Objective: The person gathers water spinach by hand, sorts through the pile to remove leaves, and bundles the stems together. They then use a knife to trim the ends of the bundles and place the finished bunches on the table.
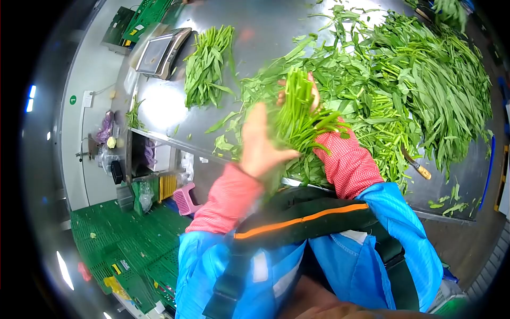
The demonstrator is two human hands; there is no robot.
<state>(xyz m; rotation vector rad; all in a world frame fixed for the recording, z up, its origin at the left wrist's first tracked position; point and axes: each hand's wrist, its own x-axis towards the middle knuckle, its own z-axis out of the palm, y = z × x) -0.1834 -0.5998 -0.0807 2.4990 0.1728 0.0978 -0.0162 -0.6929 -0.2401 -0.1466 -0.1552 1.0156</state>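
Bundle of green stems (292,114): held upright over the near edge of the steel table (265,26), cut ends up, leaves hanging below; ends-up probably lets the stems sit level with each other
Right hand (313,93): behind the bundle, fingers curled round it and bearing its weight; red mesh sleeve (345,159) below
Left hand (260,143): blurred, palm flat, fingers spread against the bundle's left side; seems to steady it rather than grip
Loose heap (425,80): same greens, large pile on the table's right, just beside the bundle, within easy reach
Laid-out bunch (207,64): apart at left, stems aligned, near the scale (159,50)
Knife (417,166): at the heap's near edge, untouched
Floor: green crates (122,244) left of the table
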